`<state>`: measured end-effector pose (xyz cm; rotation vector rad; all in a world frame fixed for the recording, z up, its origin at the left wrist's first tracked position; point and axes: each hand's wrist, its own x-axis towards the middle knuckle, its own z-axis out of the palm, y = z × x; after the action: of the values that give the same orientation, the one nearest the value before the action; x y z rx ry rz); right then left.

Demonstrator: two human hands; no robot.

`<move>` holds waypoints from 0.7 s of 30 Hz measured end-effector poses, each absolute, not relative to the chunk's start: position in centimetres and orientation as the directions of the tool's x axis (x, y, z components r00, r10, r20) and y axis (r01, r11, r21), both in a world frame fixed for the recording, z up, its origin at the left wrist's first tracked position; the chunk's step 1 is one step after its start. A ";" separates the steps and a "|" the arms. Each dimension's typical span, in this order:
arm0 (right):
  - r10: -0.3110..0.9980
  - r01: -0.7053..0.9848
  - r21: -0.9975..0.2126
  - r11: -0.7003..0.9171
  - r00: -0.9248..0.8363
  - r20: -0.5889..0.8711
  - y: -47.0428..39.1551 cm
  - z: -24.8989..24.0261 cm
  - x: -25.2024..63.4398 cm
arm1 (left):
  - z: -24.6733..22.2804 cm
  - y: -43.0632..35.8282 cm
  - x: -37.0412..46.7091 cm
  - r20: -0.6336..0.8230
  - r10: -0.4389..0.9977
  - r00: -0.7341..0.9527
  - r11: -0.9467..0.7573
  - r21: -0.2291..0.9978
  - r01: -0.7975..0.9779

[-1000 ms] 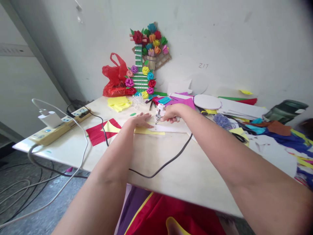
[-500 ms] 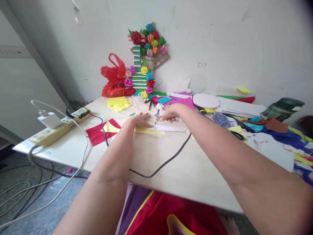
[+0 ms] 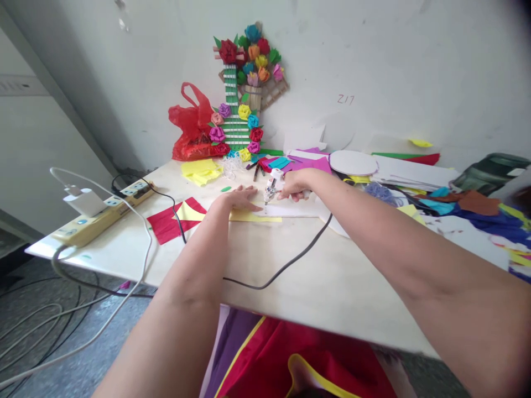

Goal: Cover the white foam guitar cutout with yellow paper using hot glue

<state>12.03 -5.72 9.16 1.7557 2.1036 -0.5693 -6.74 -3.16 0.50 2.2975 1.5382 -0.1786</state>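
Presently gluing: right hand (image 3: 295, 187) grips the glue gun (image 3: 272, 186), nozzle down on the yellow strip (image 3: 255, 217). Left hand (image 3: 238, 198), fingers spread flat, pins it mid-table. Next calls for steady travel along the strip.

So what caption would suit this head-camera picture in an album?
Left hand flat on yellow paper strip, right hand pointing glue gun down at it.

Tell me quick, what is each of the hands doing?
Left hand: open, flat on the yellow paper strip.
Right hand: closed around the glue gun.
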 end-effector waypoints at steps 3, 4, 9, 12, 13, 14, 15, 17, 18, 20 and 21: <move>0.855 0.985 -0.065 0.157 -0.168 -0.490 -6.2 8.9 11.9 | 0.4 -3.1 -6.7 -0.302 0.865 0.401 -0.345 0.224 0.912; 0.855 0.985 -0.061 0.162 -0.171 -0.490 -6.4 8.9 11.8 | 0.4 -3.0 -6.7 -0.302 0.865 0.401 -0.345 0.223 0.912; 0.863 0.972 -0.173 0.157 -0.220 -0.454 -6.8 9.7 12.1 | 0.0 -2.8 -6.8 -0.287 0.872 0.396 -0.343 0.216 0.914; 0.885 0.951 -0.282 0.126 -0.236 -0.401 -6.6 10.7 13.4 | 0.0 -2.7 -6.8 -0.288 0.874 0.392 -0.340 0.215 0.916; 0.887 0.943 -0.311 0.120 -0.242 -0.393 -6.5 11.1 13.9 | 0.1 -2.8 -6.8 -0.287 0.874 0.392 -0.340 0.215 0.915; 0.888 0.936 -0.330 0.119 -0.249 -0.386 -6.5 11.3 14.4 | 0.1 -2.8 -6.8 -0.286 0.875 0.390 -0.338 0.216 0.916; 0.889 0.933 -0.340 0.118 -0.252 -0.382 -6.5 11.5 14.7 | 0.2 -2.8 -6.8 -0.285 0.877 0.387 -0.334 0.216 0.917; 0.886 0.934 -0.335 0.126 -0.257 -0.386 -6.8 11.5 15.1 | 0.2 -2.9 -6.7 -0.290 0.880 0.376 -0.322 0.217 0.921; 0.885 0.937 -0.325 0.131 -0.258 -0.387 -7.0 11.4 15.1 | 0.3 -2.9 -6.7 -0.292 0.881 0.372 -0.318 0.218 0.923; 0.884 0.940 -0.311 0.139 -0.260 -0.389 -7.5 10.9 15.0 | 0.3 -3.0 -6.7 -0.290 0.883 0.369 -0.314 0.218 0.924; 0.884 0.940 -0.311 0.139 -0.260 -0.389 -7.6 10.6 14.8 | 0.3 -3.0 -6.7 -0.289 0.882 0.371 -0.317 0.218 0.923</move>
<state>14.81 -7.64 10.60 1.8380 2.2836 -0.7636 -6.66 -3.01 0.28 2.2933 1.5805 -0.1649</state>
